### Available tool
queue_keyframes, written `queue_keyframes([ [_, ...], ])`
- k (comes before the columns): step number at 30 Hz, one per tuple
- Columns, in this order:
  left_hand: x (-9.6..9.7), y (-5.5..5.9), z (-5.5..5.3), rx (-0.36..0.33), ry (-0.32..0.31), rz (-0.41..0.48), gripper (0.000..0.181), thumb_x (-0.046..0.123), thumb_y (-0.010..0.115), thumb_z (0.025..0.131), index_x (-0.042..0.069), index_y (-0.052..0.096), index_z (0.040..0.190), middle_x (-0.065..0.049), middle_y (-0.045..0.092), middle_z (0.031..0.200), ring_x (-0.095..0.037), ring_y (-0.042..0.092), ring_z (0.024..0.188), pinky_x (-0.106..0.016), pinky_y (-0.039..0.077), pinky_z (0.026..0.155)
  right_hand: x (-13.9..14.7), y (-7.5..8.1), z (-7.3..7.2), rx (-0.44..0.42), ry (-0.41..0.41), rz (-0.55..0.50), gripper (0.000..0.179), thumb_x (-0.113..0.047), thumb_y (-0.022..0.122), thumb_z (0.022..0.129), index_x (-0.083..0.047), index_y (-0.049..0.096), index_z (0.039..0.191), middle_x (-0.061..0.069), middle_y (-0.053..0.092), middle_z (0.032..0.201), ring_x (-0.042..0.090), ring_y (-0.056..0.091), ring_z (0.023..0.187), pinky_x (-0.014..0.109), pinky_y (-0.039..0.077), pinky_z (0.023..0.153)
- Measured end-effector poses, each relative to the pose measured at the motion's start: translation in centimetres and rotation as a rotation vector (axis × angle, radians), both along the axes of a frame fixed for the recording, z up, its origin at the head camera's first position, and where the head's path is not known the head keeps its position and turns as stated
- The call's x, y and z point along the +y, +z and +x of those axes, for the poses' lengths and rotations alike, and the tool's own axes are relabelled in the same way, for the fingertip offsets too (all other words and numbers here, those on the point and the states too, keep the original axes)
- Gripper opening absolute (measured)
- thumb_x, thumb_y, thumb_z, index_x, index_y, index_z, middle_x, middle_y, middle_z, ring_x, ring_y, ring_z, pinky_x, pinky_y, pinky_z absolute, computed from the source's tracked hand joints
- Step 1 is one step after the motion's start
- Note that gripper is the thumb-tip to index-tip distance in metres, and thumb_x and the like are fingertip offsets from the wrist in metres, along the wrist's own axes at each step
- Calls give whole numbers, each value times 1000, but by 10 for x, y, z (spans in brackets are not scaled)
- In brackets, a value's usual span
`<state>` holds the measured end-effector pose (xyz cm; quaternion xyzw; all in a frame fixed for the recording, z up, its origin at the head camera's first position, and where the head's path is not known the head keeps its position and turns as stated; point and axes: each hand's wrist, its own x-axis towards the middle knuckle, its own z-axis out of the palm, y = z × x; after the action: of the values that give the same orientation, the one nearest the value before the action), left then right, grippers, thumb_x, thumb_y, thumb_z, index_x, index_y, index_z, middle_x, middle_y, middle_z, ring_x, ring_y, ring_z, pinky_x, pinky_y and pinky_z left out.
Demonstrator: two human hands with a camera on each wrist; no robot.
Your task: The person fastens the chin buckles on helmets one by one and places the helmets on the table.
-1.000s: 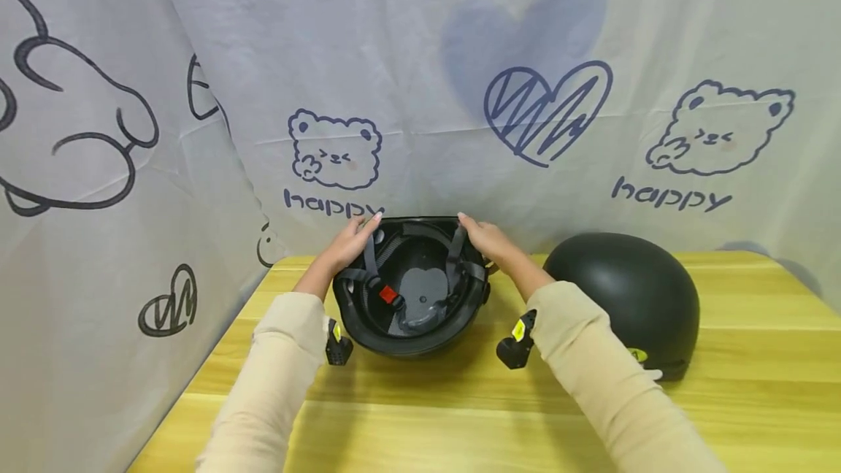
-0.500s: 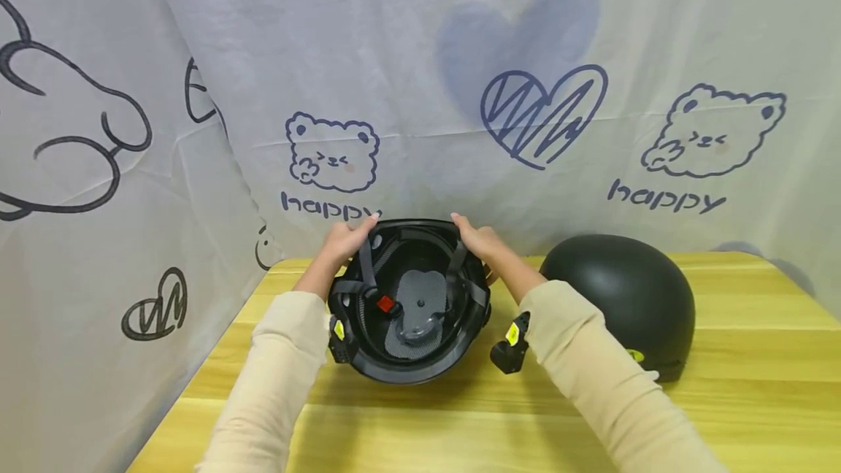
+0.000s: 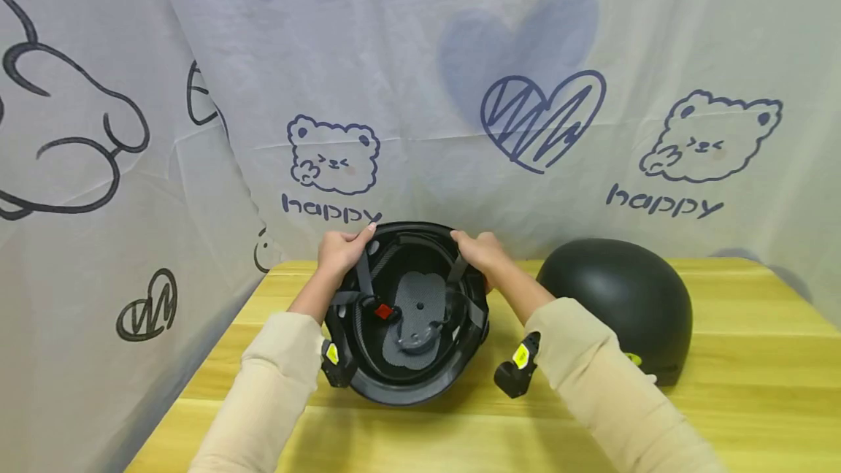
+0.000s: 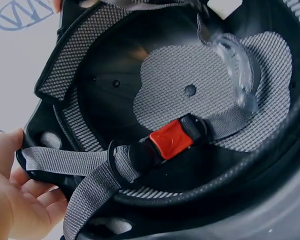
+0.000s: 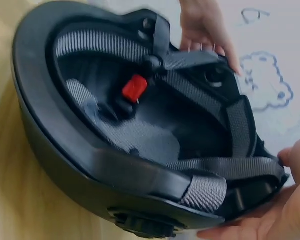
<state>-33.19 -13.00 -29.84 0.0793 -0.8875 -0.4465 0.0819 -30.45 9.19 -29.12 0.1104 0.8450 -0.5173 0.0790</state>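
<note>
A black helmet [image 3: 419, 331] is tilted in the middle of the head view with its hollow inside facing me. My left hand [image 3: 339, 249] grips its upper left rim, thumb on the inner edge and fingers behind. On the upper right rim my right hand [image 3: 481, 249] holds in the same way; the right wrist view shows its fingers under the shell. Inside lie a mesh lining pad [image 4: 175, 75], grey chin straps [image 4: 65, 161] and a red buckle [image 4: 171, 139]. A clear chin piece [image 4: 237, 75] sits on the strap. The shell's outer back is mostly hidden.
Another matte black helmet [image 3: 617, 305] rests dome up on the wooden table [image 3: 755, 356], to the right beyond my right forearm. A printed white cloth [image 3: 427, 166] hangs close behind the table. Wrist cameras [image 3: 517, 367] jut below both cuffs.
Between my hands the helmet has tipped toward me, its lower rim moving down and nearer the front, so more of the inside shows. Both hands keep their grip. The other helmet stays put.
</note>
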Motion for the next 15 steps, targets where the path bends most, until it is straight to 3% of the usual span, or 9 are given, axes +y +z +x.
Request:
queue_keyframes([
  [2,-1,2,3,14,20,10,51,47,57,87,5,66,114,-16,61,123,-24,55,99,-36,46,84,-4,0,4,29,-15,22,65,-47,42,94,1,37,138,19,37,143,39,45,122,52,53,78],
  [4,-3,2,6,39,42,28,51,47,59,86,5,67,113,-15,61,123,-25,56,102,-38,46,88,-6,0,8,60,-37,55,59,-48,43,93,-3,48,130,16,44,139,36,46,122,49,52,81],
  [6,-3,2,8,80,65,58,49,46,61,85,5,69,110,-14,64,119,-24,57,99,-36,47,85,-8,-1,11,107,-64,90,50,-51,44,92,-7,62,107,12,58,118,30,55,105,40,51,74],
  [8,-1,1,10,128,80,100,46,45,63,84,5,71,105,-13,67,113,-21,56,93,-31,47,78,-7,-1,16,156,-81,100,49,-52,45,91,-10,67,102,11,62,115,28,57,100,38,48,76],
  [11,5,-3,13,208,90,173,42,43,65,82,4,74,97,-12,70,102,-17,55,84,-23,42,69,-1,-2,20,224,-105,114,48,-54,48,89,-17,71,107,8,64,118,28,59,103,39,46,82],
  [13,8,-6,16,260,86,209,40,42,66,82,4,75,95,-12,71,98,-15,55,80,-21,41,66,3,-3,21,259,-112,105,50,-55,49,88,-21,63,122,7,55,133,31,52,119,45,42,95],
  [15,9,-8,17,311,77,242,38,40,67,81,4,75,93,-12,72,93,-12,55,75,-20,41,64,5,-4,20,303,-126,100,50,-56,51,87,-24,62,123,6,55,133,32,50,121,47,40,98],
])
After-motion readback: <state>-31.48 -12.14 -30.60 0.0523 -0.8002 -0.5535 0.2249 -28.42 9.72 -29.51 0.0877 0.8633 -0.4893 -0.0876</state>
